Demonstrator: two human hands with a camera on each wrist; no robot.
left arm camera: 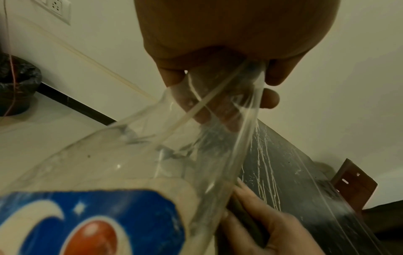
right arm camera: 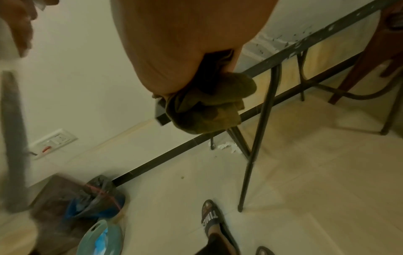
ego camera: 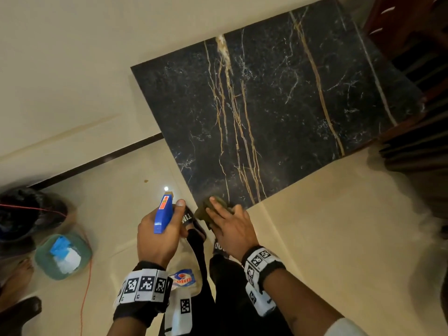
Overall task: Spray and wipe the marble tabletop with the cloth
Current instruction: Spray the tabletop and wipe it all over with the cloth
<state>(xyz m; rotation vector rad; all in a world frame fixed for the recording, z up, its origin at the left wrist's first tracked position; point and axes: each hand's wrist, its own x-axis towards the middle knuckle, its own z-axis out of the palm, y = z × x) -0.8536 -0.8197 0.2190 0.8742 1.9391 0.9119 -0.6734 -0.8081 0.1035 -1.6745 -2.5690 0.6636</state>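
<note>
The black marble tabletop (ego camera: pixel 278 105) with gold veins fills the middle and right of the head view. My left hand (ego camera: pixel 175 214) grips a clear spray bottle (ego camera: pixel 163 214) by its neck, short of the table's near left corner, with the blue trigger head pointing toward the table. The bottle's body and blue label (left arm camera: pixel 130 163) fill the left wrist view. My right hand (ego camera: pixel 228 224) holds a bunched olive cloth (ego camera: pixel 202 213) on that near corner. Its fingers lie over the cloth and part of the cloth (right arm camera: pixel 202 110) hangs off the edge.
Dark wooden furniture (ego camera: pixel 412 44) stands against the table's far right side. On the floor at left are a bin with a black bag (ego camera: pixel 26 212), a green basin (ego camera: pixel 63 255), an orange cord (ego camera: pixel 84 287) and another person's foot (ego camera: pixel 17 280). Thin black table legs (right arm camera: pixel 257 138) stand near my sandal (right arm camera: pixel 213 219).
</note>
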